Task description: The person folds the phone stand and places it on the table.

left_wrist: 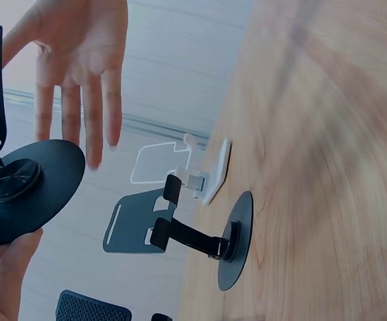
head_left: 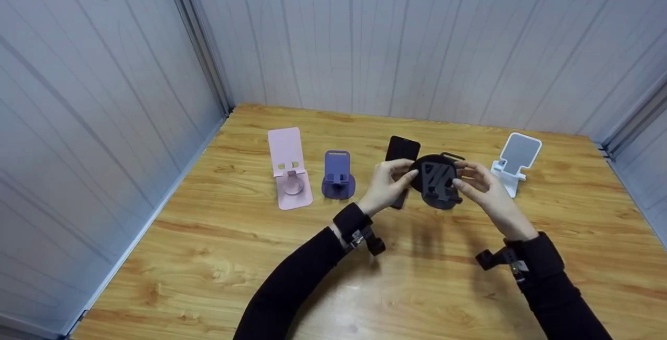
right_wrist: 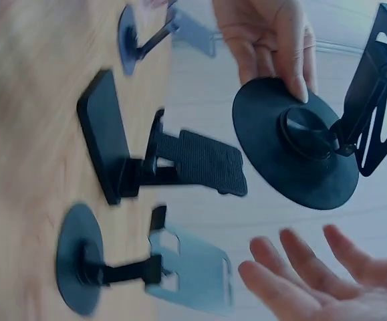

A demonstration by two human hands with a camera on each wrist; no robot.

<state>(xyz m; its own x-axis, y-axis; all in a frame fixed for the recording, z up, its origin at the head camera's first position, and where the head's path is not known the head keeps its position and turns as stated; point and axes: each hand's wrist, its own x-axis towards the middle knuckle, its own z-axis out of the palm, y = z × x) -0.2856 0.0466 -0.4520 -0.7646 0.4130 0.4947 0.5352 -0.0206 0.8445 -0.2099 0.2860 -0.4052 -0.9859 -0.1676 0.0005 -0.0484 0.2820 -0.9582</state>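
My left hand (head_left: 386, 186) pinches the rim of a black phone stand's round base (right_wrist: 256, 134), thumb on one face and fingers on the other. The stand is held up off the table, its base tilted and its cut-out folding arm (right_wrist: 373, 100) on the side away from the left hand. My right hand (head_left: 487, 191) is beside the stand with its fingers spread; in the right wrist view they are apart from the base. Behind and below stands a dark round-based phone stand (left_wrist: 140, 224), partly hidden in the head view.
On the wooden table (head_left: 224, 262) stand a pink phone stand (head_left: 285, 147) and a purple one (head_left: 337, 161) to the left. A black rectangular-based stand (head_left: 402, 148) is behind my left hand, a white one (head_left: 521, 152) at the right. Panel walls (head_left: 365, 43) border the table.
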